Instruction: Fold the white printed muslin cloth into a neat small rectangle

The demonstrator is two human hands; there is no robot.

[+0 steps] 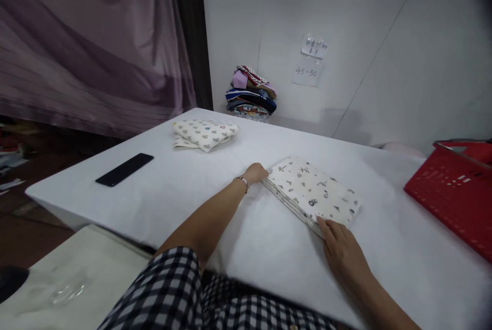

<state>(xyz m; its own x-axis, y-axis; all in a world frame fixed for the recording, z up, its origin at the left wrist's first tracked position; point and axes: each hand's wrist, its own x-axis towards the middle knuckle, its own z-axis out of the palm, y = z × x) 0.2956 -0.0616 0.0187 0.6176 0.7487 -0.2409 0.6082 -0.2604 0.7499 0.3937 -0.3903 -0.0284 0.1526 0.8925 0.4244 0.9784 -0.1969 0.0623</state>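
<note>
A folded white cloth (313, 189) with a small grey and dark print lies on the white table in front of me, its layers showing along the near edge. My left hand (255, 173), with a bracelet at the wrist, pinches its left corner. At the near right corner, my right hand (340, 243) grips the cloth, thumb on top and the other fingers partly hidden. A second folded cloth (203, 133), white with grey shapes, rests farther back on the left, apart from both hands.
On the white table (184, 191), a flat black object (125, 169) lies at left. A red plastic basket (453, 186) stands at the right edge. Behind the table rises a stack of folded fabrics (251, 94). A pale surface (88, 263) is at lower left; a purple curtain (96, 38) hangs behind.
</note>
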